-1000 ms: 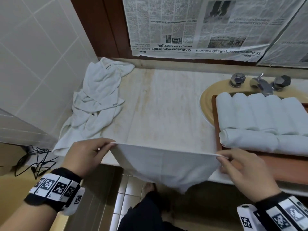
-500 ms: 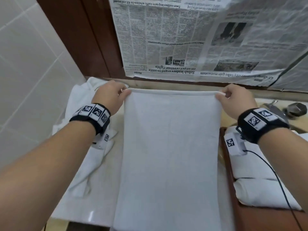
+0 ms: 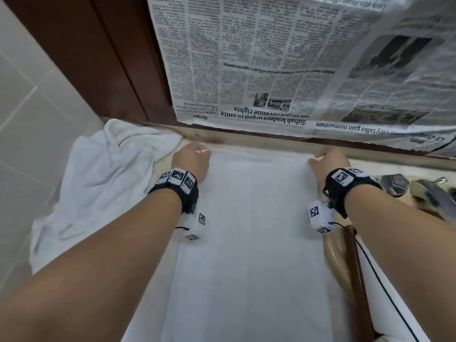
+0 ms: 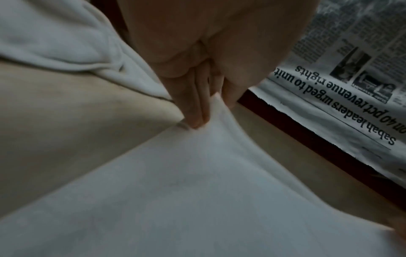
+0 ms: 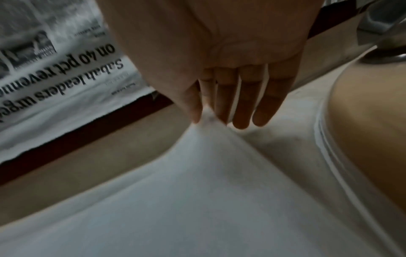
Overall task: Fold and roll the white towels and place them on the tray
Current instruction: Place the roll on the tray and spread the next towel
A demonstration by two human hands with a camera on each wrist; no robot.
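A white towel (image 3: 254, 238) lies spread lengthwise on the beige counter, its far edge near the back wall. My left hand (image 3: 197, 156) pinches the towel's far left corner (image 4: 216, 111) between thumb and fingers. My right hand (image 3: 320, 159) pinches the far right corner (image 5: 207, 113) the same way. A strip of the brown wooden tray (image 3: 355, 267) shows under my right forearm, with a bit of rolled white towel (image 3: 380, 336) at the bottom right. Most of the tray is hidden by my arm.
A heap of crumpled white towels (image 3: 98, 183) lies at the left by the tiled wall. Newspaper (image 3: 283, 58) hangs on the wall above the counter's back ledge. Metal tap handles (image 3: 397, 183) and the yellowish basin rim (image 3: 333, 248) are at the right.
Both hands lifted the towel from the counter's front edge, carried it to the back and lowered it, so it now lies flat. The head view tilted closer to the wall.
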